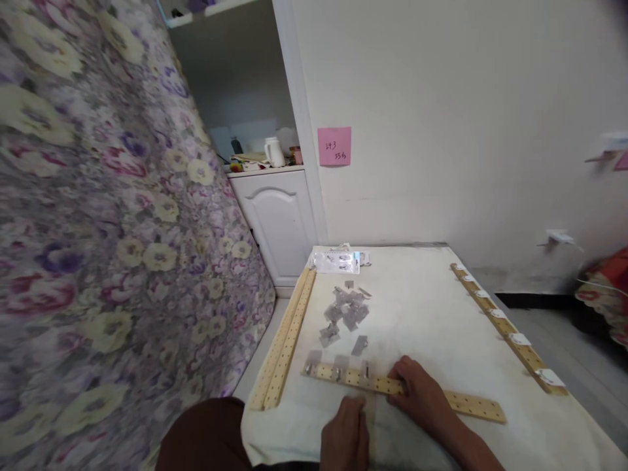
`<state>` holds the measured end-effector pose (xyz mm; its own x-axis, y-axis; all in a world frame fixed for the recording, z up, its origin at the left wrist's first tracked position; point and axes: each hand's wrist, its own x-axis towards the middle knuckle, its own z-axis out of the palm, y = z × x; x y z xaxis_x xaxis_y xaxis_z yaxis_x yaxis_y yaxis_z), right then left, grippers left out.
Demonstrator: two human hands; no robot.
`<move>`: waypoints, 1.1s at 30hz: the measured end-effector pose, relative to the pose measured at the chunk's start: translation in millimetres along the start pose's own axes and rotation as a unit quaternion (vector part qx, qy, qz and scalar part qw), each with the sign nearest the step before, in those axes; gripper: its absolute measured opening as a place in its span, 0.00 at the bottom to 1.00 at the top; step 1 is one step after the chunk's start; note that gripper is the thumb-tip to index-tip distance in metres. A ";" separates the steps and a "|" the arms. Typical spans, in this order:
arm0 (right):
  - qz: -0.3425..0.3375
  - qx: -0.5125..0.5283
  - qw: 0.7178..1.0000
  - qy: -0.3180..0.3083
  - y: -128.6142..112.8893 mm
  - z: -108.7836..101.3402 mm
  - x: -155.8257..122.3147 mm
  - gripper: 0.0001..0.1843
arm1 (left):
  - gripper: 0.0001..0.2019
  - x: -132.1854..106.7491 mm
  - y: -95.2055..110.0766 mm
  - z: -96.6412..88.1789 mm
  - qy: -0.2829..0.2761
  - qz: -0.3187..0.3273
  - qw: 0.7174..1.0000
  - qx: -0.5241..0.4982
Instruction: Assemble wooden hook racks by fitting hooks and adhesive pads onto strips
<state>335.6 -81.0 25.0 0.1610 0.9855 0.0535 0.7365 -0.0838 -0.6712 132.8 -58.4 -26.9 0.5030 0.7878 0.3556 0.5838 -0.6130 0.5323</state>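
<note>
A long wooden strip with rows of holes (471,404) lies across the near part of a white-covered table (432,314). My right hand (420,396) rests on its middle, fingers curled over the strip. My left hand (346,435) sits just in front of it, fingers bent together, and I cannot make out what, if anything, they hold. Small metal clips stand in the strip's left end (338,373). A heap of small clear plastic bags (346,313) lies beyond.
Two more holed wooden strips (287,337) lie along the table's left edge and another with white tags (510,330) along the right. A larger clear bag (336,261) sits at the far edge. A flowered mattress (98,229) leans at left; a pink note (334,146) hangs on the wall.
</note>
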 end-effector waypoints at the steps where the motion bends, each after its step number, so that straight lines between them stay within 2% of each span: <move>1: 0.005 0.003 1.000 0.000 -1.5 0.2 0.5 0.07 | 0.13 -0.9 -2.0 2.3 0.008 0.006 1.000 0.001; 3: 0.010 0.005 1.000 0.003 -5.4 1.8 1.6 0.07 | 0.13 -2.0 -4.1 4.0 0.010 0.017 1.000 0.003; 8: 0.024 -0.011 0.999 0.018 -16.3 12.7 5.2 0.07 | 0.12 -0.5 0.0 -3.9 -0.035 0.015 0.999 0.011; 14: 0.019 -0.017 0.999 0.020 -19.7 25.8 10.1 0.07 | 0.12 0.5 1.1 -6.8 -0.035 0.025 0.999 0.009; 18: 0.015 -0.009 1.000 0.019 -17.9 26.6 9.1 0.08 | 0.12 0.9 2.2 -7.1 -0.056 -0.004 0.998 0.005; 21: 0.008 0.047 0.999 -0.001 -9.8 21.9 11.0 0.11 | 0.12 -0.5 -1.3 -2.1 -0.055 -0.028 0.998 0.007; 25: 0.023 0.128 0.991 0.018 4.1 12.9 28.6 0.09 | 0.14 -5.6 -14.7 11.1 -0.038 -0.010 0.999 0.021; 28: 0.040 0.117 0.991 0.042 6.5 12.8 51.4 0.08 | 0.14 -8.6 -23.6 17.7 -0.039 -0.004 0.999 0.013; 33: 0.090 0.096 0.991 0.039 -0.5 25.2 80.7 0.06 | 0.12 -7.2 -26.0 19.2 -0.035 -0.028 0.999 -0.013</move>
<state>331.6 2.3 11.0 0.3343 0.9420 -0.0286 0.5538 -0.2209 -0.8028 126.2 -49.3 -58.0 0.5139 0.8138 0.2715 0.5961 -0.5663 0.5691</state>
